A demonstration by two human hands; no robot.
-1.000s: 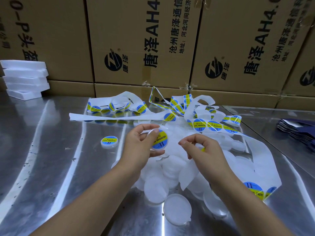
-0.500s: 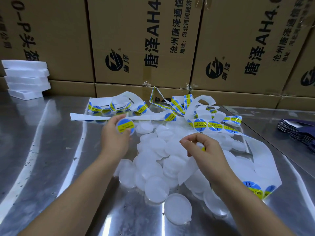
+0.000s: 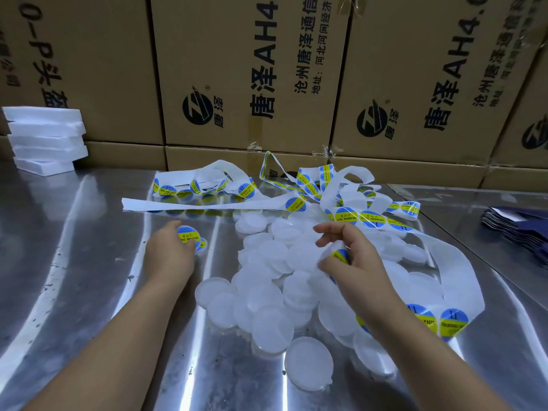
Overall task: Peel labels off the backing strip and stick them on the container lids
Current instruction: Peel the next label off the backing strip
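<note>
as the left hand (image 3: pixel 170 256) is carrying the round white plastic lid with a blue-and-yellow label (image 3: pixel 188 234) out to the left of the heap of plain translucent white lids (image 3: pixel 267 262), it is lowering it against a second labelled lid (image 3: pixel 203 245) lying on the brushed steel table (image 3: pixel 74 262). its fingers are curling round the near rim, so release is judged not yet made; one lid is completing its cycle. over the right side of the heap, the right hand (image 3: pixel 353 262) is pinching the next round blue-and-yellow label (image 3: pixel 341 256) between thumb and middle fingers, the index finger (image 3: pixel 324 229) lifting free. whether this label is fully off the long white paper backing strip (image 3: pixel 444 262) cannot be told. compared with half a second earlier, the left hand is sitting lower, nearer the table; a second earlier it was holding the lid over the heap's centre, close to the right hand, which is barely shifting yet now showing more of the label.
</note>
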